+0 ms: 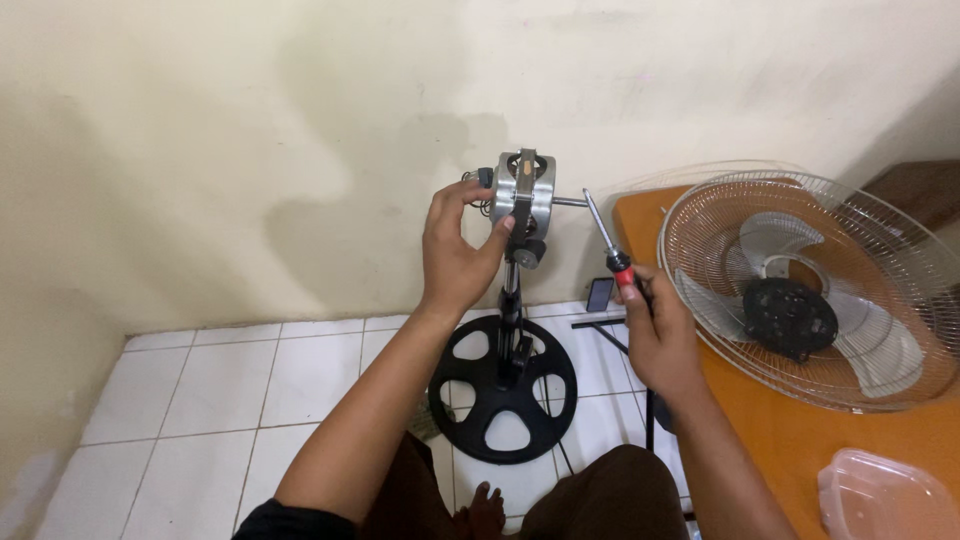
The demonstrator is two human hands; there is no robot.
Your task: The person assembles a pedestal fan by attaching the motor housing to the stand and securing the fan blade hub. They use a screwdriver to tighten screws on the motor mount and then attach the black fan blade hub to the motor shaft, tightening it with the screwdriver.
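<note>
A pale, stained wall (pixel 250 130) fills the far side of the room, and white floor tiles (pixel 230 400) run from its foot toward the person. On the right stands an orange counter (pixel 800 440), and leaning on it is the largest loose piece, a round wire fan guard (pixel 850 250) with translucent blades and a black hub (pixel 790 318) at its middle. At the near right corner of the counter lies a clear plastic lid (pixel 885 495).

On the floor between the person's knees sits the black round stand base (pixel 503 390) with its spoke-shaped cut-outs. A thin pole (pixel 511 295) rises from it and carries the bare fan motor (pixel 524 192), a silver metal drum with a dark band across it and a short shaft pointing right.

The left hand (pixel 455 250) reaches up to the motor from the left side, its grip closed on the housing, thumb on the near face and fingers curled round the far left edge. The right hand (pixel 655 325) is just right of the pole and nearer, its grip wrapped tight round the handle of a screwdriver (pixel 605 240) with a red collar. The metal blade slants up and left, its tip close beside the motor shaft but not clearly touching it. A small dark phone-like thing (pixel 599 294) lies on the tiles just beyond that hand.
</note>
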